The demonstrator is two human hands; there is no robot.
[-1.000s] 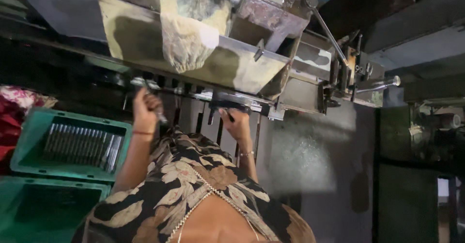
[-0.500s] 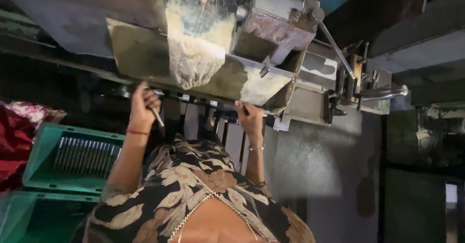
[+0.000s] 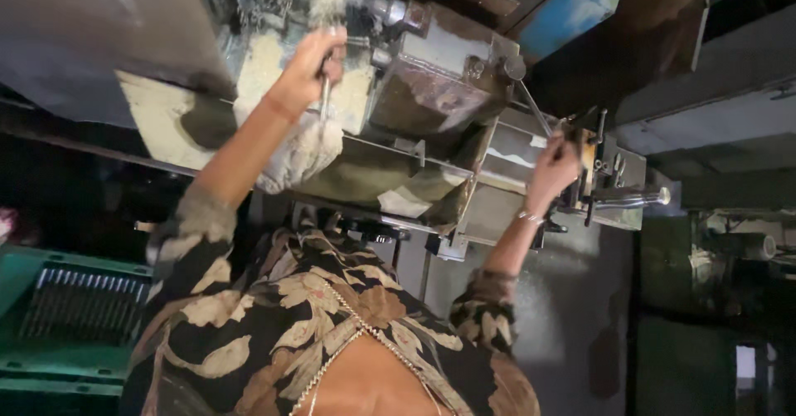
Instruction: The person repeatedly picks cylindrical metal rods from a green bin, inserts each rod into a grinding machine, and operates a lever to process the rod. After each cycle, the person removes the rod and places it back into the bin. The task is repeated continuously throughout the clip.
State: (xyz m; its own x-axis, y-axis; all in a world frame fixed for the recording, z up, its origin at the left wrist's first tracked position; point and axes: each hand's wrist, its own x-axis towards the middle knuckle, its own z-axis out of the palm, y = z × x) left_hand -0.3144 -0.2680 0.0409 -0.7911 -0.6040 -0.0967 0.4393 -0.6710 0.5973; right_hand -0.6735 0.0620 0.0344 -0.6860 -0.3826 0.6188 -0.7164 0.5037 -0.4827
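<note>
Dim workshop, grimy metal machine point(image 3: 431, 101) — green crate point(image 3: 58, 358)

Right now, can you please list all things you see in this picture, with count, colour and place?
machine: one, grey metal with a blue part, top centre
tray: one, pale and dusty, under the machine
lever: one, silver, right of the machine
crates: two, green, lower left, one only partly in view
rods: one row, grey, in the nearer crate
left hand: holds a thin metal tool at the machine
right hand: grips a part of the machine beside the lever
</note>
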